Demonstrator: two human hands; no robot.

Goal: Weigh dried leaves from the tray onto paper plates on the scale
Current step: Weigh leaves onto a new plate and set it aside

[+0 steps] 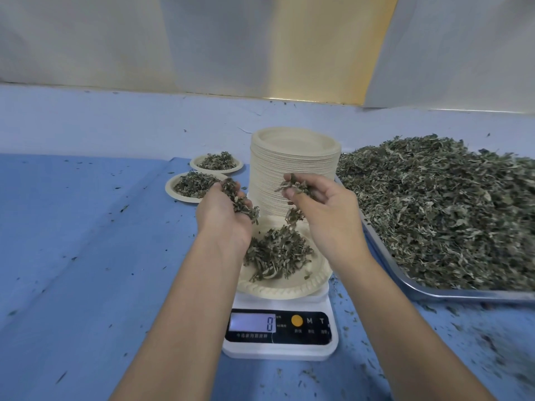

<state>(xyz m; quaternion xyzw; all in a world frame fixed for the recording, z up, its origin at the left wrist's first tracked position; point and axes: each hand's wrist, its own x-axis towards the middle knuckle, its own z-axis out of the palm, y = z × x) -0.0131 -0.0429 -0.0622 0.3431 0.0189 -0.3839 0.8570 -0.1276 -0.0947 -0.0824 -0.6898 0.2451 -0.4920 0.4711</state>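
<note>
A white digital scale (279, 340) stands in front of me, its display reading 0. On it sits a beige paper plate (283, 286) with a small heap of dried leaves (276, 254). Both hands hover just above that plate. My left hand (224, 214) is cupped around a handful of leaves. My right hand (321, 209) pinches more leaves between thumb and fingers, and some are falling toward the plate. A metal tray (388, 267) piled with dried leaves (440, 209) lies to the right.
A tall stack of paper plates (293, 166) stands behind the scale. Two filled plates (217, 163) (192, 186) sit to its left. Leaf crumbs are scattered over the blue table cover (86, 241). A pale wall runs along the back.
</note>
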